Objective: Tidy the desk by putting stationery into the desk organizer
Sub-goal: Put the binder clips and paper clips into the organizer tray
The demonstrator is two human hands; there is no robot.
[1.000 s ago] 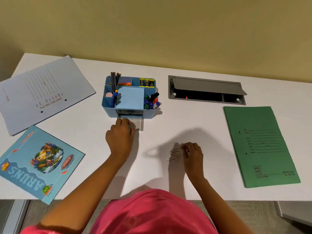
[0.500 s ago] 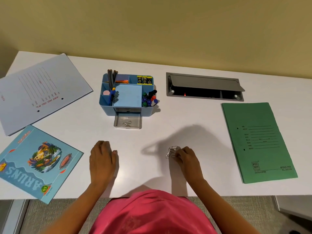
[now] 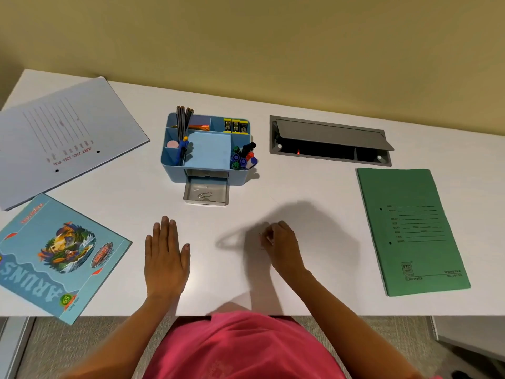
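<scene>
A light blue desk organizer [image 3: 207, 153] stands at the middle of the white desk, holding pencils, markers and binder clips. Its clear drawer [image 3: 206, 192] is pulled out toward me with a paper clip [image 3: 205, 194] inside. My left hand [image 3: 167, 254] lies flat on the desk, fingers straight, below and left of the drawer. My right hand [image 3: 281, 246] is to the right of it, fingers curled and pinching paper clips that are mostly hidden in its grip.
A green file folder [image 3: 410, 231] lies at the right. A grey folder [image 3: 54, 140] lies at the far left, with a blue notebook [image 3: 54, 253] overhanging the front edge below it. A grey cable box [image 3: 330, 142] with raised lid is set into the desk behind.
My left hand left the drawer, drew back toward me and now lies flat. My right hand gathered the loose paper clips off the desk into its fingers.
</scene>
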